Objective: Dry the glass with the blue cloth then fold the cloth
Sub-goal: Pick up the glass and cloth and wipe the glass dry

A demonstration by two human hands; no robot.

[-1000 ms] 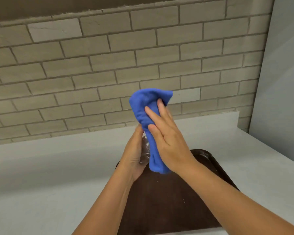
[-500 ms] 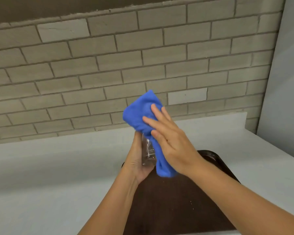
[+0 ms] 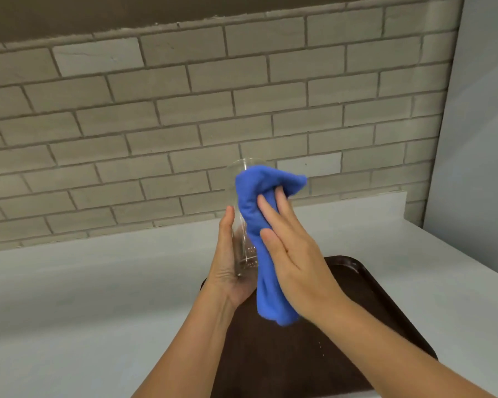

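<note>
Two-handed hold: my left hand [image 3: 227,268] is cupping the glass [image 3: 243,225] base; my right hand [image 3: 296,262] is pressing the blue cloth [image 3: 268,294] on, fingers flat.
Place: glass is hovering above the tray [image 3: 270,354], far end.
Handling: I'm judging it slick, fragile, best taken low.

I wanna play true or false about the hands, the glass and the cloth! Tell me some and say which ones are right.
1. The cloth is blue. True.
2. The glass stands on the tray. False: the left hand holds it up in the air.
3. The right hand presses the cloth against the glass. True.
4. The tray is white. False: it is dark brown.
</note>
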